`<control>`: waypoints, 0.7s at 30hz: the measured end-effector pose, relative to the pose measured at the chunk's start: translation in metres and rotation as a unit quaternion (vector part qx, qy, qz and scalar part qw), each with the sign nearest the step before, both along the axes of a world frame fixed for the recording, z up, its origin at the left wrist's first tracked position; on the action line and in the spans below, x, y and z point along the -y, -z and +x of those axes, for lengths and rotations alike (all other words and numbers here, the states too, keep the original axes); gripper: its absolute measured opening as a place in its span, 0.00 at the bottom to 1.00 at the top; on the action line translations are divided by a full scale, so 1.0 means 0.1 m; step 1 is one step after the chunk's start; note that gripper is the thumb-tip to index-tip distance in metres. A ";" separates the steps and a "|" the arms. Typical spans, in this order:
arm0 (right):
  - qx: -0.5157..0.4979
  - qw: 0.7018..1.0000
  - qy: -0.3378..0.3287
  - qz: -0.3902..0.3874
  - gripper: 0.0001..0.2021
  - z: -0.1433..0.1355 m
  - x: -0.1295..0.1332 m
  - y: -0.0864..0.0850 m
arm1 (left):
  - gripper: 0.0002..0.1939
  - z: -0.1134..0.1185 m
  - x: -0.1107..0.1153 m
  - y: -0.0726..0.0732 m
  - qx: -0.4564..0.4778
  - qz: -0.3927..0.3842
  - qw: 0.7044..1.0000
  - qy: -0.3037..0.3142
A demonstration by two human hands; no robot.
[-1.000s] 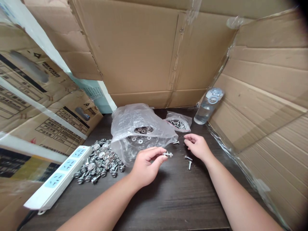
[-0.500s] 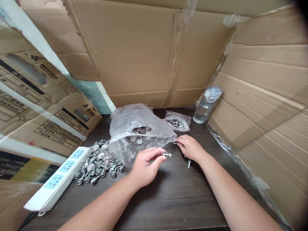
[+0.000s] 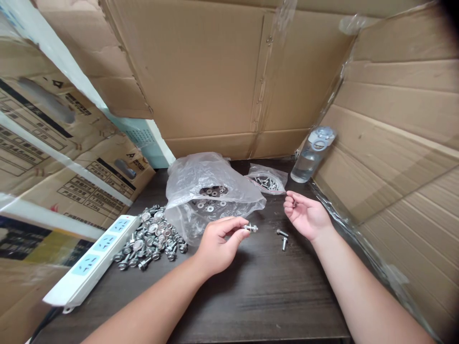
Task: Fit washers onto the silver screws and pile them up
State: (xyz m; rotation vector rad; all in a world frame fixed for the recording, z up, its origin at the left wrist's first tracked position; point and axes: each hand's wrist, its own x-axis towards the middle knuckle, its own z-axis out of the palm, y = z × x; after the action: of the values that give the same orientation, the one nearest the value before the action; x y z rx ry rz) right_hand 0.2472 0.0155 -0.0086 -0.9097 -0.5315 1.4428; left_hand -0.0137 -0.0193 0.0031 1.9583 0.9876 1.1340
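Note:
Between thumb and index finger, my left hand (image 3: pixel 222 243) pinches a small bolt (image 3: pixel 253 228) with a washer on its shank, above the table's middle. My right hand (image 3: pixel 304 215) is turned palm up on the right, its fingers curled round something small and dark that I cannot make out. Two loose bolts (image 3: pixel 284 244) lie on the table between the hands. Behind my left hand, a clear plastic bag (image 3: pixel 201 167) lies with its mouth gaping, showing several flat washers (image 3: pixel 210 209). A small zip bag (image 3: pixel 268 173) holding several bolts is just beyond my right hand.
A heap of bolts with washers (image 3: pixel 154 236) lies at the left, beside a white power strip (image 3: pixel 89 263). A water bottle (image 3: pixel 311 155) stands at the back right. Cardboard walls (image 3: pixel 211 71) enclose the dark table (image 3: pixel 272 301) at the back and sides.
My right hand has moved right, away from the washer bag's edge, and turned palm up. The two loose bolts now show fully. My left hand still holds its bolt in nearly the same place.

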 end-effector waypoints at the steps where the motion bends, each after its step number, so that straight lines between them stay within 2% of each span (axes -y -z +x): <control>1: 0.008 1.000 -0.003 0.002 0.13 -0.03 0.01 0.00 | 0.07 0.00 0.00 0.01 0.003 -0.006 1.000 0.001; 6: 0.058 0.997 -0.048 0.003 0.16 -0.27 0.17 0.02 | 0.07 0.01 0.02 0.01 0.011 -0.010 1.000 0.011; 10: 0.167 0.966 -0.195 0.008 0.23 -0.57 0.38 0.06 | 0.07 0.03 0.04 0.00 0.028 -0.038 0.999 0.013; 13: 0.164 0.949 -0.267 0.024 0.27 -0.72 0.49 0.10 | 0.08 0.05 0.05 0.00 0.068 -0.097 0.993 0.026; 17: 0.131 0.952 -0.267 0.072 0.25 -0.74 0.56 0.17 | 0.09 0.08 0.07 0.00 0.143 -0.180 0.973 0.031; 19: 0.170 0.949 -0.242 0.113 0.23 -0.71 0.59 0.19 | 0.10 0.09 0.08 -0.01 0.158 -0.201 0.966 0.029; 21: 0.256 0.933 -0.198 0.158 0.20 -0.69 0.61 0.20 | 0.10 0.09 0.09 -0.02 0.161 -0.213 0.963 0.032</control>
State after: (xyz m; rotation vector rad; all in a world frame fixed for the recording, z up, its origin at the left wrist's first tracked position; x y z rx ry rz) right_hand 0.1785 -0.0452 -0.0284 -0.9502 -1.3629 1.4073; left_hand -0.0045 -0.0288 0.0051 1.4020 0.8952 1.0571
